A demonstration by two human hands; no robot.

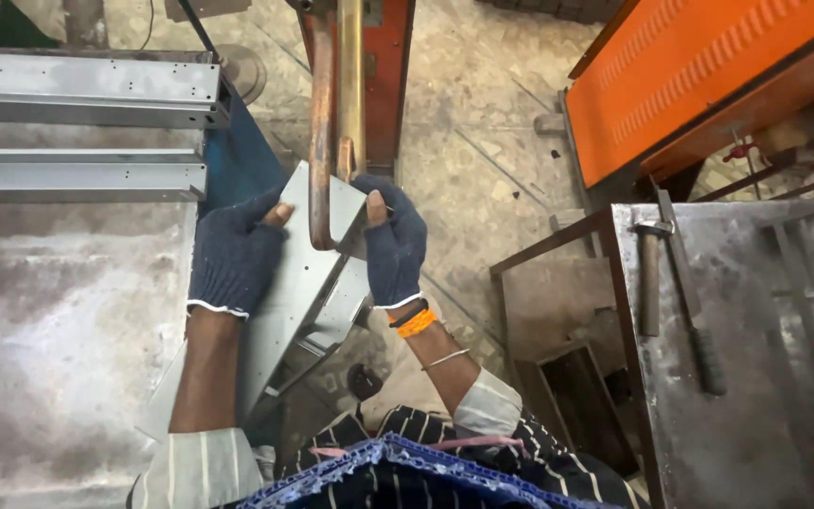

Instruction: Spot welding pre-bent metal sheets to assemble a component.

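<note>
While my striped sleeves and a blue edge of cloth fill the bottom of the view, both my forearms reach up and forward from them. My left hand [235, 254], in a dark blue knitted glove with the fingertips cut off, is closed on the left edge of a long grey sheet-metal bracket [299, 283], thumb pressed on its upper face. My right hand [394, 247], gloved the same way and wearing an orange band and a thin bangle at the wrist, grips the bracket's right side near its top end, thumb on top. The bracket slopes from beside my left sleeve up toward the machine, held in the air over the gap between the two tables, and its top end sits against the copper-coloured welding arm [321, 132], which comes down from the top edge of the view and hooks under at its tip between my two hands.

To my left lies a worn steel worktop [58, 330]; along its far edge rest two grey metal channels [82, 90], one behind the other. To my right stands a second steel table [756, 396], with a hammer [649, 273] and a long dark-handled tool [694, 311] lying near its far left corner. Beyond it, an orange machine housing [699, 75] fills the upper right corner, above the speckled stone floor [482, 141].
</note>
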